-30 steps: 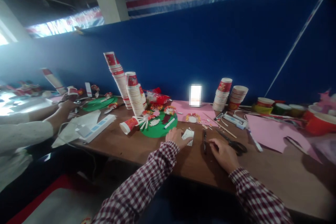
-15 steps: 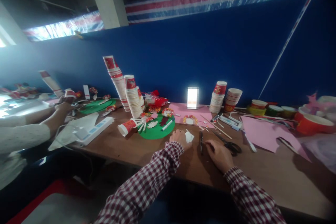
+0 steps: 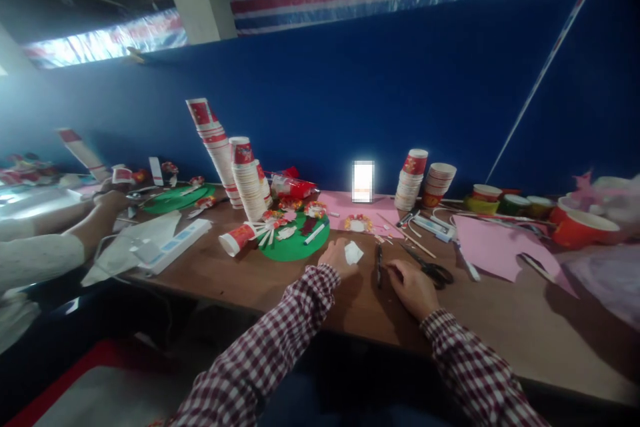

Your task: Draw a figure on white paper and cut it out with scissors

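Your left fingers (image 3: 344, 255) pinch the white paper scrap (image 3: 354, 252) beside the green disc (image 3: 295, 245). Your right fingers (image 3: 399, 273) curl against the dark slim tool (image 3: 379, 265); I cannot tell whether they grip it. Risk: the scissors (image 3: 433, 271) lie close on the tabletop (image 3: 300, 283), and a careless sweep could nick you.

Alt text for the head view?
A person in checked sleeves works at a wooden table: the left hand holds a white paper scrap, the right hand rests beside a thin dark tool and scissors. Paper cup stacks and a green disc sit beyond.
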### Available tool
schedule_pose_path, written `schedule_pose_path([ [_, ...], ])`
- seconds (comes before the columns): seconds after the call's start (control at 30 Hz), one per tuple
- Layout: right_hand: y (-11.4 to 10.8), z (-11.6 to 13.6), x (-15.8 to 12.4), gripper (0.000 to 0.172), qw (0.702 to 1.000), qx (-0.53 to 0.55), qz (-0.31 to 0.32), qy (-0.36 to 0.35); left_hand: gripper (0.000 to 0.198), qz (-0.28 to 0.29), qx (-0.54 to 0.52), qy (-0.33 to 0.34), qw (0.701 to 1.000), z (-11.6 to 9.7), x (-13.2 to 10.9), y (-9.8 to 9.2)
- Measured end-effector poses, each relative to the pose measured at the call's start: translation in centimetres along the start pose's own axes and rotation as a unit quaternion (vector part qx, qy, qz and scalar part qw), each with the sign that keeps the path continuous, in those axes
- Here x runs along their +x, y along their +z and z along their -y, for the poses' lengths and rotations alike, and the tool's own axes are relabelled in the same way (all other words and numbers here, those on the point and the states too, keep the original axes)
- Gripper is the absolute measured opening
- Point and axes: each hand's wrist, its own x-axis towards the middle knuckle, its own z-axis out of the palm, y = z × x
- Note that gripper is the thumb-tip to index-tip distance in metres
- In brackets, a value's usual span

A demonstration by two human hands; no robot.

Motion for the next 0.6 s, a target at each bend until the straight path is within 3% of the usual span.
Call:
schedule_pose_path([
  [0.17, 0.1, 0.0, 0.0, 0.023, 0.999, 0.035, -0.012, 0.009, 0.064, -0.058, -0.115, 0.054, 0.990, 0.9, 0.5, 0.8],
  [0.4, -0.8, -0.1, 0.6, 0.026, 0.991, 0.119, -0.050, 0.040, 0.060, -0.093, -0.166, 0.131, 0.973, 0.2, 0.1, 1.8],
  [0.6, -1.0, 1.1, 2.1, 0.029, 0.978, 0.203, -0.011, 0.043, 0.053, -0.102, -0.185, 0.157, 0.965, -1.2, 0.2, 2.7],
])
